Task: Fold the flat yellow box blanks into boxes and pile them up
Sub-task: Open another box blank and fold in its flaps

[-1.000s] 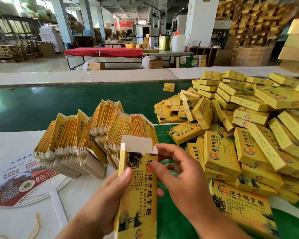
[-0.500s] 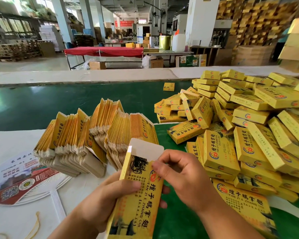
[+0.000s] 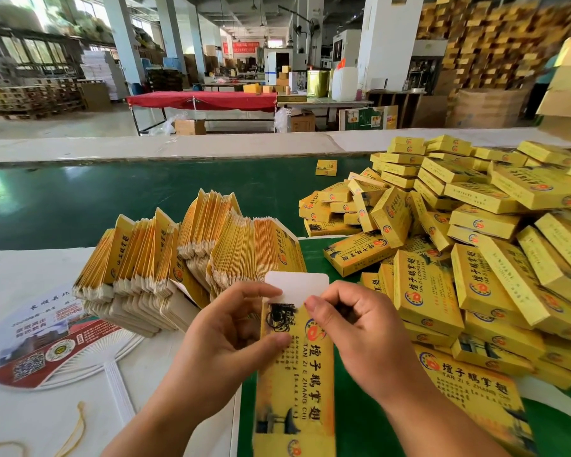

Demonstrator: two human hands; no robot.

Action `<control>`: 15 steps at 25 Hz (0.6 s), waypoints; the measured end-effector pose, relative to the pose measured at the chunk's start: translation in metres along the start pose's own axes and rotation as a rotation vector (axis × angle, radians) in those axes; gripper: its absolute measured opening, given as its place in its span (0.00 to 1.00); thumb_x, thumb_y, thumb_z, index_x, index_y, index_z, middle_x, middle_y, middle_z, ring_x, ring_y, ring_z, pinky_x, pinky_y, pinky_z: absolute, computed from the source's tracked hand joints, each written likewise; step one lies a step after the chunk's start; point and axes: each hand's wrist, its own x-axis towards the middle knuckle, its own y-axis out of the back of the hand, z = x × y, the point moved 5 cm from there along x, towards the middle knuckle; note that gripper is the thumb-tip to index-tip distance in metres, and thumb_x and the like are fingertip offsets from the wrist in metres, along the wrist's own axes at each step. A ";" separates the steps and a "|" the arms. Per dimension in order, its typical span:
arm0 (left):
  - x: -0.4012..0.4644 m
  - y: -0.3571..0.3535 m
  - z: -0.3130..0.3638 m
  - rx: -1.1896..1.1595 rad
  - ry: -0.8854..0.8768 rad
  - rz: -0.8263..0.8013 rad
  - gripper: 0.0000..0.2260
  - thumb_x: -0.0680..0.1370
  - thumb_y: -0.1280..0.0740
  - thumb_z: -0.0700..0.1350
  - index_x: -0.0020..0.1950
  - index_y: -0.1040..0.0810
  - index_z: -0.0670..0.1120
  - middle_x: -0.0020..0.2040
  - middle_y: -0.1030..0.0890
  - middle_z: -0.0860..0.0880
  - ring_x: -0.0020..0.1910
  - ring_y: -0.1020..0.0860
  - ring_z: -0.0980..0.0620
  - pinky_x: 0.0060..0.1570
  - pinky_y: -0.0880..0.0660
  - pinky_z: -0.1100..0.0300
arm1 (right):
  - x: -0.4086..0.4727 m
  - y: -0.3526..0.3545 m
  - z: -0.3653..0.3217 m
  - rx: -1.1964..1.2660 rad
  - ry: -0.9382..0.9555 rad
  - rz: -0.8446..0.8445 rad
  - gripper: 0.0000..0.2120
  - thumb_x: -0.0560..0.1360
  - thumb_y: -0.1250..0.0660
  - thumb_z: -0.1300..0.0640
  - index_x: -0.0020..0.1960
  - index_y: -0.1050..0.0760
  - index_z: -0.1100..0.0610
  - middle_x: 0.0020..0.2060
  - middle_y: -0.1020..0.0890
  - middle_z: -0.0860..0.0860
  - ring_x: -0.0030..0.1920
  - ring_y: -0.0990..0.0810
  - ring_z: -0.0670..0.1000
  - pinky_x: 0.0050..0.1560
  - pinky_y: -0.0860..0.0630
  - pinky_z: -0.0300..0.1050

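1. A warehouse hall with pillars and stacked cartons lies behind a green bench [image 3: 80, 206]; a white sheet covers the near left part.
2. At far left a printed fan [image 3: 47, 344] lies flat on the sheet. Beside it to the right stand the flat blanks [image 3: 185, 255], packed on edge in leaning rows.
3. The left hand [image 3: 231, 331] grips the box [image 3: 294, 374] by its left edge, thumb on the printed face, fingers curled up by the white flap [image 3: 299, 285].
4. The box is held above the bench front, its long axis running away from the person; the flap is at the far end, standing up between the two hands.
5. The right hand [image 3: 360, 328] pinches the top right corner, fingertips right at the flap's base. Both hands are equally near it, so tucking the flap probably means pushing it forward and down from here.
6. At right the pile [image 3: 475, 232] of folded boxes sprawls loosely, nearer the right hand.
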 end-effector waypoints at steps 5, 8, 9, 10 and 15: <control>-0.002 -0.002 -0.003 0.183 0.065 -0.084 0.19 0.66 0.24 0.61 0.40 0.22 0.47 0.39 0.16 0.43 0.41 0.16 0.42 0.39 0.19 0.46 | 0.000 -0.002 -0.003 -0.054 0.035 -0.002 0.13 0.77 0.33 0.50 0.35 0.24 0.51 0.27 0.23 0.47 0.28 0.25 0.43 0.31 0.30 0.33; 0.000 0.003 -0.002 0.319 0.022 -0.044 0.21 0.67 0.27 0.65 0.33 0.25 0.48 0.31 0.21 0.49 0.32 0.22 0.50 0.31 0.28 0.51 | -0.002 -0.005 -0.005 -0.072 0.073 -0.010 0.16 0.77 0.33 0.53 0.31 0.28 0.51 0.23 0.27 0.45 0.25 0.29 0.42 0.28 0.34 0.34; 0.000 0.003 0.000 0.340 0.004 -0.040 0.21 0.68 0.27 0.65 0.32 0.25 0.48 0.30 0.22 0.50 0.31 0.23 0.53 0.30 0.29 0.55 | -0.002 -0.006 -0.005 -0.093 0.088 -0.012 0.18 0.77 0.33 0.53 0.29 0.29 0.53 0.23 0.29 0.45 0.25 0.31 0.42 0.28 0.35 0.35; 0.000 0.003 0.001 0.349 -0.014 -0.042 0.21 0.68 0.28 0.65 0.32 0.25 0.48 0.31 0.21 0.50 0.31 0.23 0.54 0.30 0.29 0.56 | -0.002 -0.006 -0.005 -0.106 0.100 -0.018 0.19 0.77 0.34 0.52 0.29 0.31 0.55 0.23 0.30 0.45 0.25 0.33 0.42 0.27 0.36 0.36; -0.001 0.003 0.008 0.295 -0.051 -0.024 0.14 0.72 0.29 0.56 0.37 0.20 0.46 0.34 0.17 0.45 0.35 0.19 0.49 0.33 0.23 0.55 | 0.000 -0.003 -0.003 0.002 0.055 -0.094 0.15 0.76 0.34 0.46 0.34 0.28 0.52 0.26 0.26 0.49 0.27 0.29 0.46 0.29 0.33 0.39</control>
